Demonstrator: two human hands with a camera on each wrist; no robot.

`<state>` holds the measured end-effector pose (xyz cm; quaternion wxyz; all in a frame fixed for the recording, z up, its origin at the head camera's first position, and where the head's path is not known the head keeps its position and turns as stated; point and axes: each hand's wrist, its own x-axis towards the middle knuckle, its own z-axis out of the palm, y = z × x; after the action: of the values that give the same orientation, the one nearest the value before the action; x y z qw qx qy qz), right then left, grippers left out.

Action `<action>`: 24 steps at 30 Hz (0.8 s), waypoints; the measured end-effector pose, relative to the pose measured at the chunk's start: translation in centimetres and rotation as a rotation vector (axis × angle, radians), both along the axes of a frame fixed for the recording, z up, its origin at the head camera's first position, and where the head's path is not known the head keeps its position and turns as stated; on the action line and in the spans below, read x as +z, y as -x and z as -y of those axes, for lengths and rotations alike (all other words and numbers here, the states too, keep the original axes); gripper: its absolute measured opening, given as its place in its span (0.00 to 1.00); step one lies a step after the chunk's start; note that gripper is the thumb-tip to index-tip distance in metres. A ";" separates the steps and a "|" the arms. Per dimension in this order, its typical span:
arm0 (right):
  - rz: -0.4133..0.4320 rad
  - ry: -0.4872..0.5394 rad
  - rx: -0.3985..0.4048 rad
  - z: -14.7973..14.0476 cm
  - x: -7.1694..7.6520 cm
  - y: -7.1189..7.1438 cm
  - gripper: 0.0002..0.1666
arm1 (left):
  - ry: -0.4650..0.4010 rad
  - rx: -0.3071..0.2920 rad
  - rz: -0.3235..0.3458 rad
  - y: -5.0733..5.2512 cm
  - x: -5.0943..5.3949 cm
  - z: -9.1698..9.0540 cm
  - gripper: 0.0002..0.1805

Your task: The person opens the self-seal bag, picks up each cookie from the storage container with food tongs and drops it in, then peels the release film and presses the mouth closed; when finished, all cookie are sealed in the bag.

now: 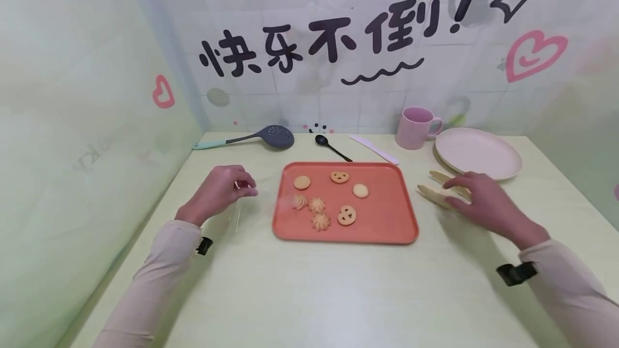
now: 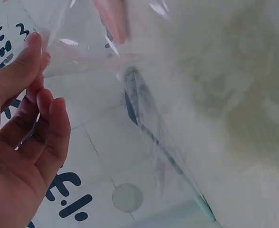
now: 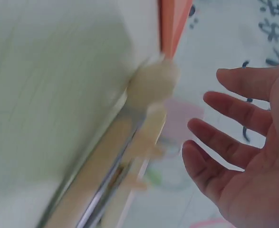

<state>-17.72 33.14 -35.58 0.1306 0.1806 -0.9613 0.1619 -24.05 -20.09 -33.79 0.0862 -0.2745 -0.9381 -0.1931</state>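
Two-armed pale beige tongs point(image 1: 430, 194), on table point(image 1: 309, 294): best taken, it seems, squarely across both arms, level. Position: just under the right hand point(image 1: 490, 209), whose fingers are spread, gently bent, gripping nothing. Clear thin plastic film point(image 2: 77, 45): pinched between the left hand's point(image 1: 220, 192) thumb and fingers, left of orange-red rectangular tray point(image 1: 387, 214).

A clear, thin plastic bag point(image 2: 77, 57), glossy and creased, hangs pinched between the thumb and fingers of the left hand point(image 1: 220, 189), left of an orange tray point(image 1: 382, 216). On the tabletop point(image 1: 329, 289) to the tray's right lie tongs point(image 1: 435, 196) with two pale, wood-toned ends, spread apart and pointing left, beneath the right hand's point(image 1: 488, 203) loosely spread fingers.
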 end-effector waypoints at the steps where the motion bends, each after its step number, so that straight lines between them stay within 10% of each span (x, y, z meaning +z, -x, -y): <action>1: -0.016 -0.023 -0.030 -1.0 -0.1 -0.3 0.18 | -0.007 0.001 -0.007 0.0 0.0 0.0 0.07; 10: 0.234 -0.120 -0.198 -5.2 -0.9 -1.4 0.45 | -0.033 0.051 -0.052 -0.1 -0.1 0.7 0.06; 24: 0.164 0.017 -0.234 -4.9 -2.5 -0.2 0.28 | 0.174 0.025 -0.272 -0.9 0.1 1.8 0.08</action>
<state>-17.54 38.06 -38.10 0.0709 0.0522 -0.9819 0.1678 -23.14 -21.86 -33.69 0.1907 -0.2928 -0.9343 -0.0708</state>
